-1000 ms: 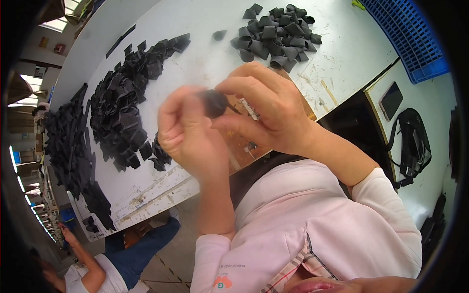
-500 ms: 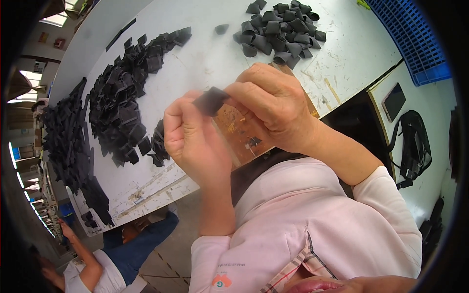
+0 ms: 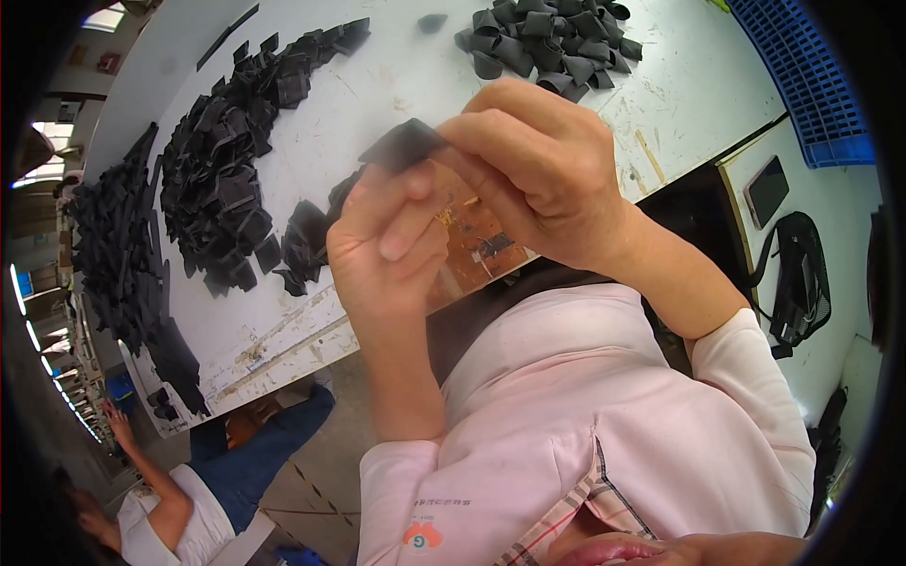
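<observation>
A small black folded piece of fabric (image 3: 404,143) is held up over the table's front edge. The thumb and forefinger of my right hand (image 3: 543,174) pinch its right corner. Beneath its left side, the bent fingers of my left hand (image 3: 382,231) grip its lower edge, partly blurred. Behind my hands a brown wooden board (image 3: 479,241) lies at the edge of the table. Near my left hand is a small heap of black pieces (image 3: 307,236). Rolled black pieces (image 3: 547,42) form a pile at the far side.
A long heap of flat black pieces (image 3: 217,160) and a pile of black strips (image 3: 113,236) cover the left of the white table (image 3: 330,118). At right are a blue crate (image 3: 802,85), a phone (image 3: 767,191) and a black mesh bag (image 3: 800,283). Another person (image 3: 189,491) sits at lower left.
Both hands have risen slightly with the black fabric piece, which is now tilted flatter. The fingers of my left hand have shifted beneath it. The view has moved a little.
</observation>
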{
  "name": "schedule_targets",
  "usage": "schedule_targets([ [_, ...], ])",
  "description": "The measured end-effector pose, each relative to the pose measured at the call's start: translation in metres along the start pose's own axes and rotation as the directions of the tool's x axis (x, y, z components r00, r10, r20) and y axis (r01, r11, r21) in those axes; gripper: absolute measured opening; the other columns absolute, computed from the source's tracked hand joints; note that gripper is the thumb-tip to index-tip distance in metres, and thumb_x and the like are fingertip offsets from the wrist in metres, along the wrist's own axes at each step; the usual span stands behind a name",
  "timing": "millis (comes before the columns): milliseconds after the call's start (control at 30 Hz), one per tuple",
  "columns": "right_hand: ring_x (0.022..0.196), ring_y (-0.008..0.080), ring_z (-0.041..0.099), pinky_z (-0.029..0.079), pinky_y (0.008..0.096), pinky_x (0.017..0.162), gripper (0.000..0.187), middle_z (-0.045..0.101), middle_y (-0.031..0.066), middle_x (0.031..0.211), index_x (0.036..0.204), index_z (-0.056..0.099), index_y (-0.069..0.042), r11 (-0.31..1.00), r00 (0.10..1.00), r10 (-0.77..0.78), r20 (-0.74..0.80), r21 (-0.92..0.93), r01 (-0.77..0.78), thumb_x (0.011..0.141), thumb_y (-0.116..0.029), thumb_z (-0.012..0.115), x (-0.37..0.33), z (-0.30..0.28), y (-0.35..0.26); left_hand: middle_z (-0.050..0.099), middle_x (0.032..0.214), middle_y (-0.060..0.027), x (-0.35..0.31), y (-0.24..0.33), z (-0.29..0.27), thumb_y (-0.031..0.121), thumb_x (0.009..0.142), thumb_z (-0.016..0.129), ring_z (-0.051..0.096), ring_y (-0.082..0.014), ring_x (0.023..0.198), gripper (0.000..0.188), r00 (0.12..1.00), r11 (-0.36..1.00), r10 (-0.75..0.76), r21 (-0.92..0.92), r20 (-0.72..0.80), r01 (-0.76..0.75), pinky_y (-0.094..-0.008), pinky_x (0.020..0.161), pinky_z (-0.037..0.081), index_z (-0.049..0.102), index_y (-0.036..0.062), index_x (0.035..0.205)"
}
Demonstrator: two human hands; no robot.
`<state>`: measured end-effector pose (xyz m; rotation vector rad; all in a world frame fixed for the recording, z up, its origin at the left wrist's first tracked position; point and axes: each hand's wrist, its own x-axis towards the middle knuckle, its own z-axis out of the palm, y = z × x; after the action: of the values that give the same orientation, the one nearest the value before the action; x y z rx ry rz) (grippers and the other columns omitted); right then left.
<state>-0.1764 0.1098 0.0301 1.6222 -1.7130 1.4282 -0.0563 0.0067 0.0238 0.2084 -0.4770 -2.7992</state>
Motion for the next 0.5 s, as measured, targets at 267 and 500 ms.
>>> schedule_targets([
  [267, 0.056, 0.0047, 0.049, 0.04, 0.0185, 0.05, 0.031, 0.057, 0.0008, 0.066, 0.087, 0.062, -0.001, 0.728, 0.802, 0.574, 0.162, 0.348, -0.591, 0.088, -0.03, 0.049, 0.013, -0.022, 0.021, 0.055, 0.084, -0.0154, 0.038, -0.015, -0.101, 0.008, 0.073, 0.057, 0.052, -0.0294, 0.081, 0.016, 0.768, -0.645, 0.594, 0.713, 0.24, 0.276, -0.0365, 0.071, 0.043, 0.054, -0.0015, 0.086],
  [500, 0.056, 0.0091, 0.053, 0.044, 0.021, 0.051, 0.036, 0.057, 0.0051, 0.063, 0.082, 0.062, 0.002, 0.37, 0.374, 0.674, 0.637, 0.147, -0.917, 0.085, -0.032, 0.054, -0.05, -0.01, -0.004, 0.05, 0.081, -0.0116, 0.016, -0.017, -0.096, -0.001, 0.071, 0.051, 0.047, -0.0305, 0.079, 0.006, 0.874, -0.706, 0.335, 0.708, 0.353, -0.015, -0.0385, 0.068, 0.04, 0.052, 0.0025, 0.076],
])
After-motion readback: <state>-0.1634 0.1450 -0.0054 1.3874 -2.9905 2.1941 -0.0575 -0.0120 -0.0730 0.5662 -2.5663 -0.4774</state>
